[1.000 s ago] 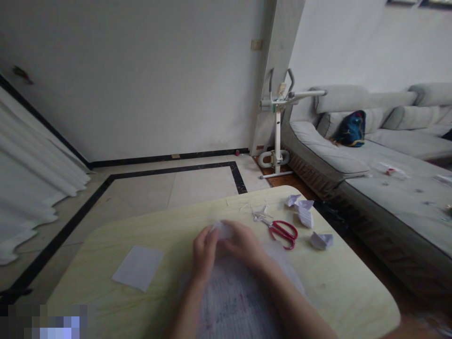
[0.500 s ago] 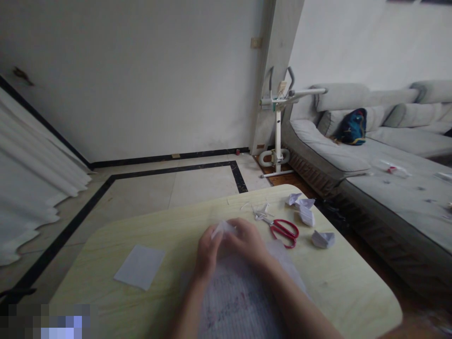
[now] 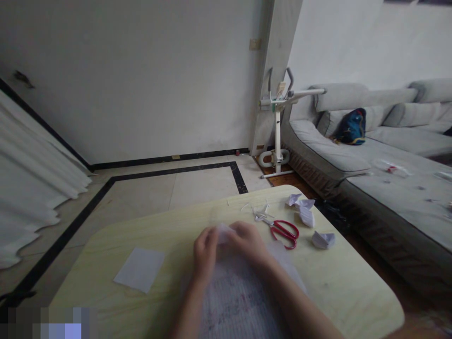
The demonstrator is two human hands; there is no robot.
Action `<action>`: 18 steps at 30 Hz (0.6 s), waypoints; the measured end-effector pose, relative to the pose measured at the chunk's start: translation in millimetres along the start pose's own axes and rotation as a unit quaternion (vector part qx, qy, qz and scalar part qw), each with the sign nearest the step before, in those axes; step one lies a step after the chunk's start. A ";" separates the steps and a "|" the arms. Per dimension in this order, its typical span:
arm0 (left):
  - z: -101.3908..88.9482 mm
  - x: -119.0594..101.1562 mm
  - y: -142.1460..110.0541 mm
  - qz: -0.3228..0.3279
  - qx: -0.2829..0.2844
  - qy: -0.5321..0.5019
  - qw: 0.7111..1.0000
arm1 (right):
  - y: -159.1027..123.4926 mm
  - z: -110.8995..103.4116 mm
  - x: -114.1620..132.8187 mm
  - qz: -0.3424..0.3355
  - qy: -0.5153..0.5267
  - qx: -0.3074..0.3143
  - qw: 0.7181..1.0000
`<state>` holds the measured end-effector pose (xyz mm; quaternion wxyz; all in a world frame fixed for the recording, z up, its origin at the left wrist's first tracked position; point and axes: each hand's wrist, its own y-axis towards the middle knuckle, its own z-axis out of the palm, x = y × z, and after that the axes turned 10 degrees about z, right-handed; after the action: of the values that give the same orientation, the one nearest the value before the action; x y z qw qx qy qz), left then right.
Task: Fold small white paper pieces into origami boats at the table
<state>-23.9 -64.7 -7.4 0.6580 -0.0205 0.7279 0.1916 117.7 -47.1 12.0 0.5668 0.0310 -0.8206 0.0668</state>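
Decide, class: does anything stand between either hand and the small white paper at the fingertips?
Nothing visible does: the left hand and right hand both hold the white paper. The red-handled scissors lie off to the right.

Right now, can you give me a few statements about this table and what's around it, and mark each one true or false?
1. Both hands, left and right, are on one small piece of paper. True.
2. The scissors have blue handles. False: the handles are red.
3. A flat square sheet lies on the left part of the table. True.
4. The backpack is on the floor. False: it sits on the sofa.
5. The right hand is gripping the scissors. False: they lie on the table, beyond that hand.
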 end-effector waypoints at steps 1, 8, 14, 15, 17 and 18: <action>-0.1 -0.3 -0.2 -0.011 0.003 -0.016 1.000 | -0.1 -0.2 0.3 0.012 0.011 0.000 1.000; 2.3 -5.7 -2.6 -0.071 0.039 -0.065 0.995 | 2.8 -2.3 -0.9 0.045 0.088 -0.032 0.995; 1.6 -5.0 -2.5 -0.064 0.027 -0.048 0.996 | 2.3 -3.1 2.1 0.050 0.093 -0.030 0.994; 1.2 -5.3 -2.3 -0.068 0.023 -0.046 0.996 | 1.8 -3.3 3.0 0.052 0.095 -0.021 0.994; 0.5 -5.7 -1.8 -0.069 0.019 -0.040 0.997 | 0.9 -3.9 4.6 0.058 0.101 -0.001 0.993; 0.2 -5.6 -1.6 -0.068 0.018 -0.038 0.997 | 0.7 -4.1 5.1 0.061 0.101 0.005 0.993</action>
<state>-22.6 -67.4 -2.4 0.6972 -0.0505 0.7024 0.1341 119.5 -45.7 18.1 0.6415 -0.0234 -0.7591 0.1078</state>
